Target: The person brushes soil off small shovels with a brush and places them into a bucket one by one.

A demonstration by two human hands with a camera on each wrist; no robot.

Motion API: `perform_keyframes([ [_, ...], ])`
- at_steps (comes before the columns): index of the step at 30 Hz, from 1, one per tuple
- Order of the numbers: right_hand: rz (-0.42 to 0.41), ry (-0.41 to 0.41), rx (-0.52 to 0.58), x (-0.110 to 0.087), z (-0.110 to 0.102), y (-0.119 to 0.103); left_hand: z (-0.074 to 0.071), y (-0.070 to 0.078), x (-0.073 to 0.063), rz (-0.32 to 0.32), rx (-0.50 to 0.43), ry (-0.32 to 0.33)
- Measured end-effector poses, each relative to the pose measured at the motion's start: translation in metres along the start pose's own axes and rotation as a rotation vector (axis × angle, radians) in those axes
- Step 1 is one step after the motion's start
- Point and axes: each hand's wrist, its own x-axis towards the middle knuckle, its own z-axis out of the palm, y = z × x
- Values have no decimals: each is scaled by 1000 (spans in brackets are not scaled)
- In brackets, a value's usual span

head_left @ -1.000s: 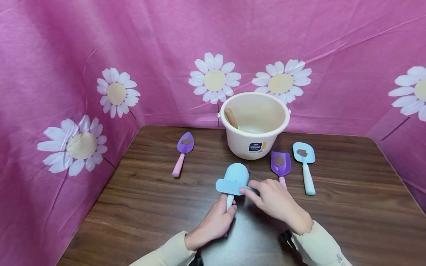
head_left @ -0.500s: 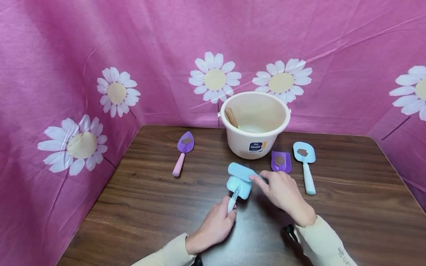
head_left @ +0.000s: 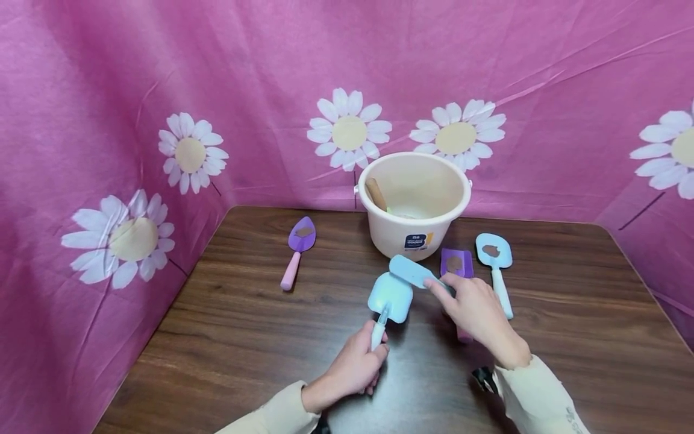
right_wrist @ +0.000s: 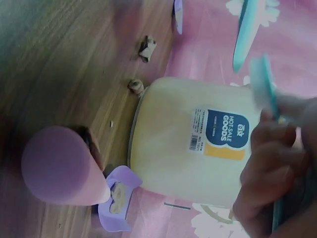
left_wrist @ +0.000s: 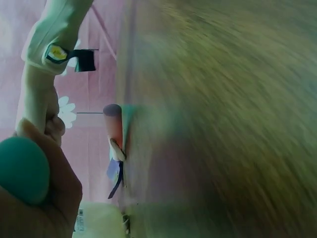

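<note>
My left hand (head_left: pixel 355 361) grips the white handle of a light blue toy shovel (head_left: pixel 391 295), its blade held up off the table in front of the bucket. In the left wrist view, that handle's rounded end (left_wrist: pixel 22 168) pokes out of the fist. My right hand (head_left: pixel 477 313) holds a light blue brush (head_left: pixel 409 271), whose head is at the blade's upper right edge; whether they touch I cannot tell. Pale bristles (right_wrist: pixel 258 82) show in the right wrist view. A cream bucket (head_left: pixel 387 238) with a brown handle (head_left: pixel 375 194) inside stands just behind.
To the left lies a purple trowel (head_left: pixel 303 238) with a brown patch. A purple spade (head_left: pixel 452 262), partly under my right hand, and a light blue spade (head_left: pixel 501 253) lie right, both brown-patched. Small brown crumbs (right_wrist: pixel 147 48) lie by the bucket. Pink cloth (head_left: pixel 260 72) backs the table.
The brush has moved right and away from me, from lying across the shovel's blade to its upper right edge. The shovel's blade has changed its tilt. The bucket and other tools have stayed put.
</note>
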Motion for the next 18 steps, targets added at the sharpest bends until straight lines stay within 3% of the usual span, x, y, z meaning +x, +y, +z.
perform_keyframes([
  [4,-114,-13,21,-5,2,-6,0,2,4,-74,-217,-15],
  [7,-220,-27,30,-9,4,-11,-1,3,6,-93,-289,-4],
  [11,-306,-41,38,-14,7,-14,-2,4,7,-91,-289,16],
  [18,-323,-20,37,-13,6,-9,-2,5,5,-65,-181,47],
])
